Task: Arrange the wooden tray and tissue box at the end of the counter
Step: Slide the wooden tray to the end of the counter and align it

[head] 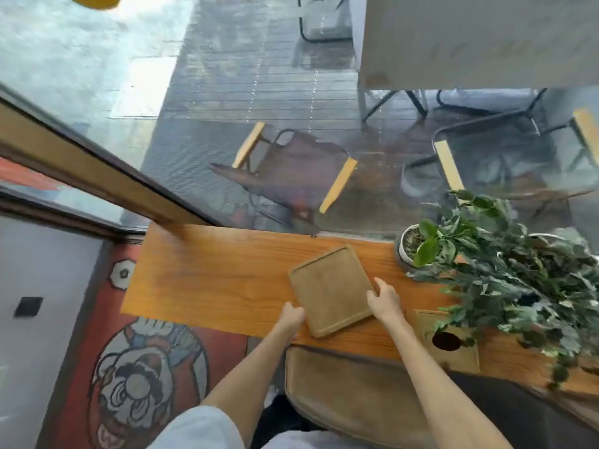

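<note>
A flat wooden tray [330, 288] with rounded corners lies slightly turned on the wooden counter [210, 280]. My left hand [291, 317] grips its near left edge. My right hand [385, 301] holds its right edge. The wooden tissue box [428, 325], with a dark oval hole in its top, sits to the right of the tray and is partly hidden under plant leaves.
A bushy trailing plant [518, 286] and a small white pot [411, 247] crowd the counter's right part. The counter's left end stops near the window frame [97, 170]. A tan leather seat [350, 396] is below me; a patterned rug [139, 377] covers the floor.
</note>
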`<state>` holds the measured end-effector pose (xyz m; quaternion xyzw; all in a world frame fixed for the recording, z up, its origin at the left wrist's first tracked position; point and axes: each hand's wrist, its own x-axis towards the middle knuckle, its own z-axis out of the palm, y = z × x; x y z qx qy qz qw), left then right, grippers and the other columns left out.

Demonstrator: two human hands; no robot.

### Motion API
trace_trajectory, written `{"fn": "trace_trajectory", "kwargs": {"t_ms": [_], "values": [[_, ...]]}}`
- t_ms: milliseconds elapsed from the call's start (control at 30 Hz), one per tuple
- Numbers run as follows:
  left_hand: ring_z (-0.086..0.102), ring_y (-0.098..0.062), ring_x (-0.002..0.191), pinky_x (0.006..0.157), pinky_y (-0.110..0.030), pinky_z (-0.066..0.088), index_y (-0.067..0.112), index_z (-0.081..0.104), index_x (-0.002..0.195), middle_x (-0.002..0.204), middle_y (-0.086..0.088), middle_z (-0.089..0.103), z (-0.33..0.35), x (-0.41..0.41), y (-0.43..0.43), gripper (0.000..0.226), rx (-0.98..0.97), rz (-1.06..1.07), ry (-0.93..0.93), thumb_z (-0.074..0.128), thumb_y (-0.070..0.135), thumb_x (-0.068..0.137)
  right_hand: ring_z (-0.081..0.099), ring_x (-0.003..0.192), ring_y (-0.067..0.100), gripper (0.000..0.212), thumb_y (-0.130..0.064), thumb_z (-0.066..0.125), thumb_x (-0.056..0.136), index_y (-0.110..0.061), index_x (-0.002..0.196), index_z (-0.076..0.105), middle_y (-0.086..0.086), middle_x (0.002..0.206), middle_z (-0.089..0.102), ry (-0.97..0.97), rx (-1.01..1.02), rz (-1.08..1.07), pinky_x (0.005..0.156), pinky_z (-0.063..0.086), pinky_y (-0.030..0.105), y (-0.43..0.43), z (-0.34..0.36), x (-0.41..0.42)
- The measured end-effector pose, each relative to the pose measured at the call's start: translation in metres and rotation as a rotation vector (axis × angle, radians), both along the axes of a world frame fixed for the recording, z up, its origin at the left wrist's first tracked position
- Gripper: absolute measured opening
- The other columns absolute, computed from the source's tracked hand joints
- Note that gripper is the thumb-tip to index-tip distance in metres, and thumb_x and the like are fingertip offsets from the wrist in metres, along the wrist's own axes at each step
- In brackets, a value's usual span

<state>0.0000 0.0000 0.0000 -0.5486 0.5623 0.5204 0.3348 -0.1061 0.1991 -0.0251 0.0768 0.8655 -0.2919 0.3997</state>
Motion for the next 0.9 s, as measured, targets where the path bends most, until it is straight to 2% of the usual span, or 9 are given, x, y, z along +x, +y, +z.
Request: {"fn": "trace_trajectory", "kwargs": {"t_ms": [100, 200, 267, 333, 367, 467, 600, 767, 900], "values": [[0.041, -0.032, 0.139, 0.106, -0.049, 0.045, 0.012, 0.016, 0.155, 0.158, -0.011, 0.031, -0.011, -0.002, -0.002, 0.065, 0.109, 0.021, -0.074, 0.045, 0.032, 0.099, 0.039, 0.139, 0.034, 0.06, -0.03, 0.047, 0.095, -0.016, 0.151, 0.034, 0.013, 0.153, 0.04, -0.12, 0.044, -0.06, 0.113, 0.035, 0.043, -0.005, -0.001, 0.003], [0.038, -0.032, 0.141, 0.102, -0.042, 0.042, 0.011, 0.017, 0.155, 0.159, -0.011, 0.03, -0.017, -0.002, -0.01, 0.063, 0.134, 0.001, -0.058, 0.042, 0.027, 0.1, 0.036, 0.137, 0.037, 0.063, -0.031, 0.05, 0.091, -0.019, 0.15, 0.033, 0.012, 0.151, 0.037, -0.142, 0.12, -0.109, 0.112, 0.032, 0.044, -0.019, 0.001, 0.011], [0.036, -0.032, 0.142, 0.109, -0.039, 0.038, 0.013, 0.021, 0.155, 0.159, -0.01, 0.03, -0.023, 0.003, -0.021, 0.071, 0.136, -0.02, -0.018, 0.048, 0.03, 0.092, 0.032, 0.139, 0.037, 0.062, -0.029, 0.049, 0.089, -0.018, 0.148, 0.034, 0.011, 0.151, 0.036, -0.151, 0.138, -0.147, 0.113, 0.031, 0.046, -0.036, 0.006, 0.014], [0.032, -0.034, 0.144, 0.116, -0.047, 0.035, 0.017, 0.019, 0.156, 0.162, -0.011, 0.024, -0.031, 0.013, -0.04, 0.084, 0.094, -0.035, -0.001, 0.051, 0.034, 0.079, 0.031, 0.139, 0.036, 0.061, -0.028, 0.048, 0.09, -0.017, 0.148, 0.034, 0.01, 0.152, 0.035, -0.19, 0.134, -0.143, 0.113, 0.033, 0.047, -0.06, 0.008, 0.024], [0.03, -0.035, 0.144, 0.117, -0.048, 0.035, 0.016, 0.017, 0.157, 0.162, -0.013, 0.02, -0.036, 0.02, -0.056, 0.085, 0.056, -0.037, 0.004, 0.051, 0.032, 0.08, 0.031, 0.139, 0.036, 0.062, -0.028, 0.048, 0.09, -0.016, 0.148, 0.033, 0.01, 0.152, 0.034, -0.197, 0.128, -0.129, 0.112, 0.034, 0.047, -0.077, 0.009, 0.032], [0.031, -0.036, 0.142, 0.116, -0.044, 0.034, 0.013, 0.016, 0.157, 0.16, -0.016, 0.016, -0.017, 0.035, -0.112, 0.071, -0.074, -0.061, 0.024, 0.045, 0.021, 0.093, 0.032, 0.139, 0.035, 0.066, -0.028, 0.048, 0.088, -0.014, 0.149, 0.029, 0.009, 0.153, 0.032, -0.187, 0.108, -0.098, 0.112, 0.034, 0.046, -0.14, 0.01, 0.061], [0.03, -0.036, 0.143, 0.117, -0.045, 0.032, 0.017, 0.023, 0.156, 0.159, -0.016, 0.019, -0.022, 0.062, -0.212, 0.069, -0.195, -0.157, 0.05, 0.046, 0.019, 0.09, 0.034, 0.137, 0.035, 0.067, -0.028, 0.048, 0.087, -0.011, 0.149, 0.026, 0.011, 0.151, 0.032, -0.186, 0.082, -0.075, 0.112, 0.033, 0.044, -0.231, 0.008, 0.099], [0.021, -0.039, 0.145, 0.119, -0.047, 0.027, 0.018, 0.013, 0.158, 0.157, -0.017, 0.016, -0.04, 0.084, -0.326, 0.075, -0.311, -0.368, 0.139, 0.051, 0.022, 0.094, 0.044, 0.128, 0.031, 0.06, -0.026, 0.055, 0.09, -0.014, 0.144, 0.032, 0.008, 0.143, 0.041, -0.021, 0.009, 0.015, 0.101, 0.04, 0.039, -0.328, -0.012, 0.135], [0.025, -0.036, 0.139, 0.116, -0.043, 0.029, 0.015, 0.008, 0.159, 0.153, -0.016, 0.022, -0.054, 0.104, -0.387, 0.08, -0.362, -0.592, 0.242, 0.057, 0.028, 0.096, 0.042, 0.127, 0.028, 0.065, -0.025, 0.057, 0.093, -0.014, 0.149, 0.026, 0.006, 0.144, 0.042, 0.196, 0.084, 0.149, 0.104, 0.041, 0.039, -0.369, -0.025, 0.154]]}}
